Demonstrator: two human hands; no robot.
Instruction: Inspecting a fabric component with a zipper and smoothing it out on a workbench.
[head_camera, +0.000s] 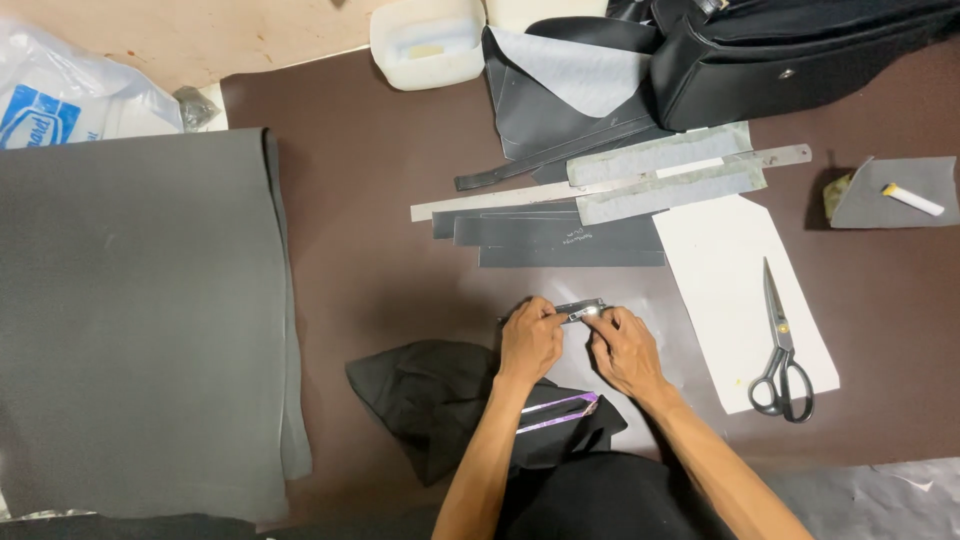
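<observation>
Fingers of both hands are pinching a small dark strip (578, 309) that is lying flat in the middle of the brown tabletop (380, 260). The left hand (530, 340) is gripping its left end, and the right hand (622, 345) is pressing on its right end. Just above, long dark strips (560, 235) and a metal ruler (610, 183) are lying. To the right, black scissors (782, 350) are resting on white paper (730, 260). A big grey sheet (140, 320) is lying far left.
</observation>
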